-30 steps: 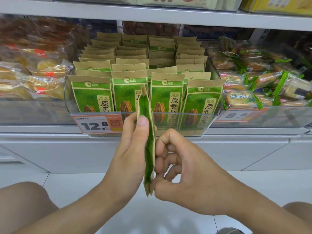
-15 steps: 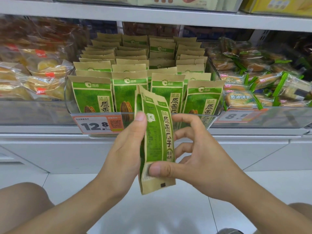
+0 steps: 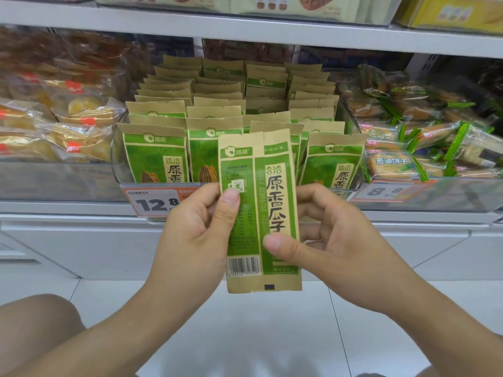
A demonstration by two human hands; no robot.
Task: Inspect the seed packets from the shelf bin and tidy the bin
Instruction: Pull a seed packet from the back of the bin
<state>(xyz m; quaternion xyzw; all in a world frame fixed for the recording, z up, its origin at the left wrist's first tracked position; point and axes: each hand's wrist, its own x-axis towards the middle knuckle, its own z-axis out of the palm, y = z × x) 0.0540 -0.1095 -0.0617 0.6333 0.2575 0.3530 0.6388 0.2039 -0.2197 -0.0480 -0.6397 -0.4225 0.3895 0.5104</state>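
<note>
Left hand: fingers curled behind the packet, thumb pressed flat on its left half. Right hand: thumb pinching the lower right part, fingers curled behind. Packet held upright in front of the bin, back side facing the camera: kraft-brown ends, green panel with a centre seam, barcode at lower left, small black square at the bottom edge. Bin holds rows of matching packets standing upright. Orange price tag on the bin front, partly hidden by the left hand.
</note>
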